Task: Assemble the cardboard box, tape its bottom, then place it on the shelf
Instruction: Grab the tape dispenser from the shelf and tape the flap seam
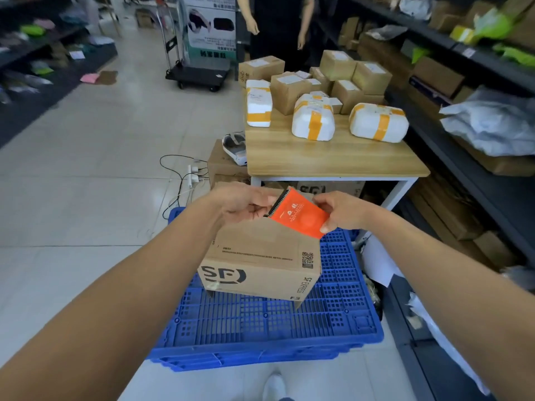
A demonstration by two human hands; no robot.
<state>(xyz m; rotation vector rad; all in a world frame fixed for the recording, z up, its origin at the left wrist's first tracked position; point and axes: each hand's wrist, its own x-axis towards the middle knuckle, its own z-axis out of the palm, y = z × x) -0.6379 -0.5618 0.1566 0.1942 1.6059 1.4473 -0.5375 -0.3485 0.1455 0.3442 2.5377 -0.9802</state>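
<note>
Far left: dark racks with loose bagged goods. Tiled floor; black platform trolley at the back, power strip with trailing cables nearer.

Left hand: fingers curled in, tips bunched at the toothed edge of the tape dispenser. What they pinch, cannot tell.

Cardboard box: centre, directly under both hands, standing slightly tilted on a blue plastic pallet, SF logo facing the camera.

Dispenser is orange and sits above the box's top face.

Right hand: thumb on the orange face, fingers behind, pinching the dispenser's right end.

Beyond: wooden table carrying taped parcels. Far right: dark shelf stacked with cartons and bags.
</note>
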